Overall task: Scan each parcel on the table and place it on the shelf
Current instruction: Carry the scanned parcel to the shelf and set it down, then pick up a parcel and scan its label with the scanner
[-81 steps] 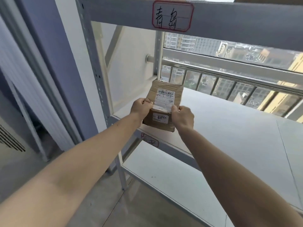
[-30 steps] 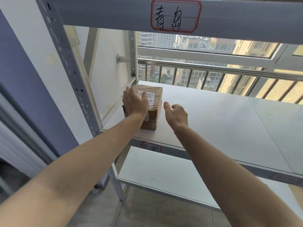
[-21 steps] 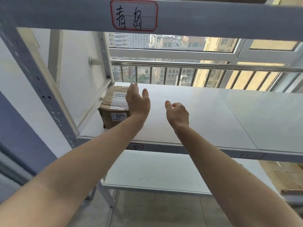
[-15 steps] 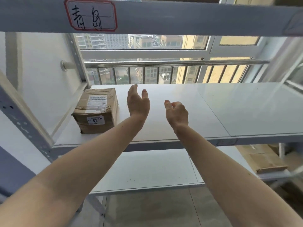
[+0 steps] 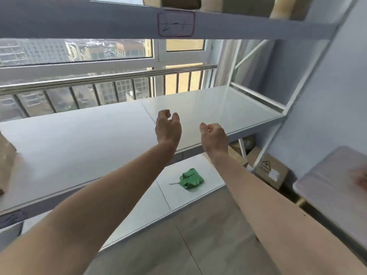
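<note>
So from the head view, the left hand and right hand are held out over the shelf, fingers loosely curled, nothing gripped. Only a blurry brown edge of the parcel is seen at the shelf's far left, well apart from both hands, and a green cloth is lying on the lower board.

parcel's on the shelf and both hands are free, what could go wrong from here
1. The parcel sits at the left end of the shelf, barely in frame and blurred; if it overhangs the edge, it might slip off unnoticed.
2. The left hand and right hand hang under the upper beam; lifting them carelessly could hit it.
3. The view is blurred with the table close on the right, so bumping its corner seems possible.
</note>
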